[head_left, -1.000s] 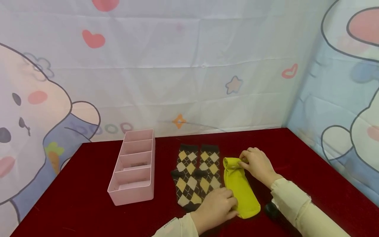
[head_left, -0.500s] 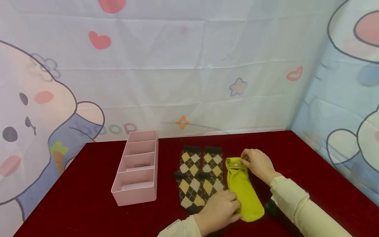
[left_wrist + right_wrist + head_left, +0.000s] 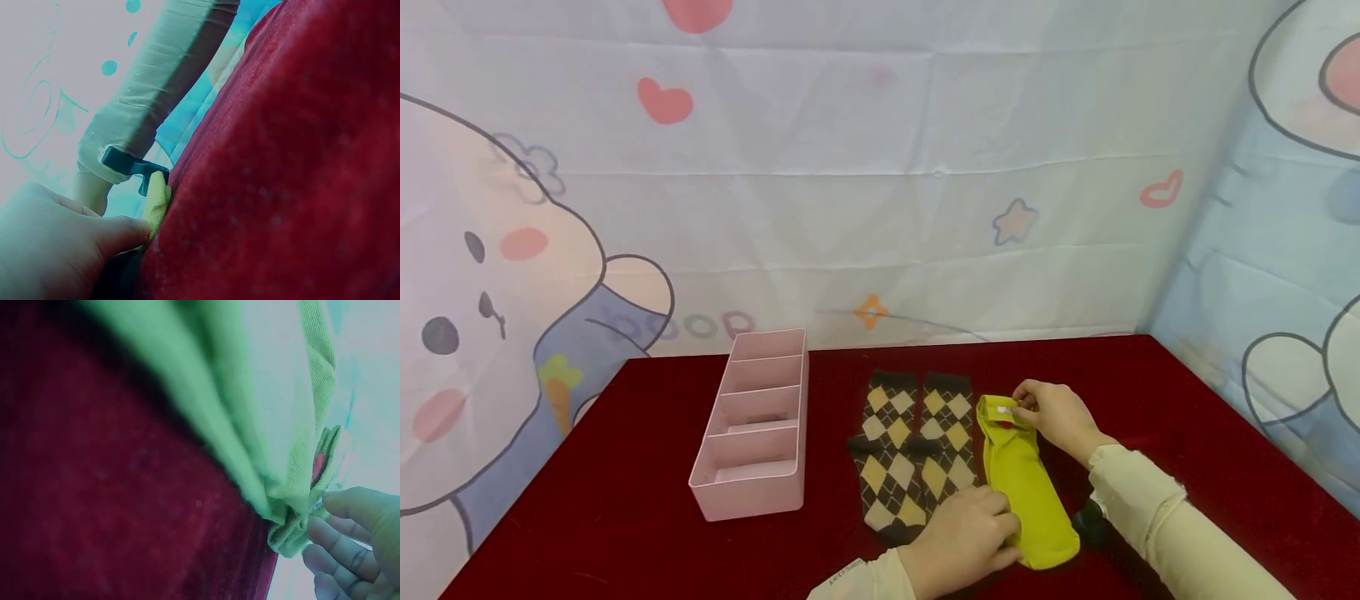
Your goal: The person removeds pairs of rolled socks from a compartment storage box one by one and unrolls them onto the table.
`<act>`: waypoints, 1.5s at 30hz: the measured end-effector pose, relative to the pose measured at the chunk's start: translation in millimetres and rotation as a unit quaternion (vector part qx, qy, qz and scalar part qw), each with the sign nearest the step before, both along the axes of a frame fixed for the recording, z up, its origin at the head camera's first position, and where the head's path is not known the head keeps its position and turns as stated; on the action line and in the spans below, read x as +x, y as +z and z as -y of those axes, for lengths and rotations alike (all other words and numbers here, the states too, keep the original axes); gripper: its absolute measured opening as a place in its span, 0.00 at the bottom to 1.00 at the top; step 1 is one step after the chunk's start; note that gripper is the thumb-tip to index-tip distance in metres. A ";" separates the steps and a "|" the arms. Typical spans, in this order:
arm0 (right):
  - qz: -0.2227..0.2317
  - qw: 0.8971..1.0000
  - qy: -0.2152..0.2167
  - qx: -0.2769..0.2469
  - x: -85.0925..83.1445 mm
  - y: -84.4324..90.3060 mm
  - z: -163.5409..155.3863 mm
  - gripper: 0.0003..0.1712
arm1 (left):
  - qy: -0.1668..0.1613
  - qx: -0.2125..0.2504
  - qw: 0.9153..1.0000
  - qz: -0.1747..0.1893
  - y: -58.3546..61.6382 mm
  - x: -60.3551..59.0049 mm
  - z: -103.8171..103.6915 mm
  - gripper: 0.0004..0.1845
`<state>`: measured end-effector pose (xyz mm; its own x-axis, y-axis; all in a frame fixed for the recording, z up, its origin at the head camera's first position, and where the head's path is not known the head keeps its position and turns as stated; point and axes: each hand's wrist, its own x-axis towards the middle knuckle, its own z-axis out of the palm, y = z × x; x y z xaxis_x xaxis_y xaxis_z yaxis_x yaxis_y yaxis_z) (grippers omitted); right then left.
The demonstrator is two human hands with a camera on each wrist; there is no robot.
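Note:
A yellow sock (image 3: 1033,512) lies lengthwise on the red cloth, its cuff turned over at the far end with a small white and red patch showing. My right hand (image 3: 1058,418) pinches that cuff at its right corner; in the right wrist view the thumb and fingertips meet at the bunched fabric (image 3: 290,531). Lower down, my left hand (image 3: 961,533) holds the sock's left edge near the toe, and the left wrist view has the thumb (image 3: 128,232) against the yellow fabric (image 3: 155,203). Two argyle socks (image 3: 887,458) lie flat just left, partly covered by the left hand.
A pink box (image 3: 752,498) with several compartments stands on the left of the red-covered table (image 3: 610,492). A dark piece (image 3: 1092,523) shows beneath the right sleeve. Behind hangs a cartoon-printed cloth (image 3: 820,217).
The yellow sock's rolled cuff now lies flatter and more unrolled, with the white and red patch exposed. Both hands keep their places on the sock; the head view has shifted slightly left.

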<state>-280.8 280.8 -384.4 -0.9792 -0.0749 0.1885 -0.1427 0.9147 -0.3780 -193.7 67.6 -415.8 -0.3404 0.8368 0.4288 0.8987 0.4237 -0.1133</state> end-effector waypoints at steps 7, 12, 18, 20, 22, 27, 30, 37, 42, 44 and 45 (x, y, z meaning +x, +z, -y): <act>0.004 1.000 0.011 0.001 -1.4 -2.2 -2.6 0.09 | -0.006 -0.003 1.000 0.005 1.3 0.8 0.2 0.07; 0.013 1.000 0.026 0.008 -0.8 -2.9 -3.8 0.06 | -0.004 -0.006 1.000 0.004 1.5 0.6 0.8 0.08; 0.035 0.999 0.026 0.023 0.2 -2.6 -3.1 0.09 | -0.004 -0.004 1.000 0.007 1.9 1.2 1.7 0.08; 0.036 0.998 0.024 0.034 0.7 -2.5 -2.8 0.10 | -0.005 -0.003 1.000 0.006 2.3 1.6 1.8 0.08; 0.034 0.998 0.022 0.044 0.9 -2.5 -2.7 0.09 | -0.006 -0.001 1.000 0.002 2.6 2.0 1.9 0.07; 0.014 0.997 0.022 0.072 0.0 -1.3 -3.8 0.08 | -0.007 0.001 1.000 -0.005 2.6 2.3 1.9 0.07; -0.002 0.996 0.021 0.084 -0.6 1.5 -4.3 0.07 | -0.005 0.000 1.000 -0.011 2.8 2.2 1.4 0.08; -0.009 0.996 0.011 0.091 -3.8 11.8 -7.1 0.08 | -0.001 -0.006 1.000 -0.030 4.2 3.2 1.2 0.10; 0.001 0.996 0.001 0.088 -11.7 17.8 -10.8 0.09 | 0.000 -0.006 1.000 -0.031 4.3 3.0 1.4 0.11; 0.005 0.996 -0.003 0.087 -14.2 18.5 -12.3 0.09 | -0.001 -0.006 1.000 -0.029 3.9 2.8 1.3 0.11; 0.007 0.996 -0.006 0.089 -15.2 18.6 -12.9 0.09 | -0.001 -0.007 1.000 -0.028 3.7 2.7 1.3 0.11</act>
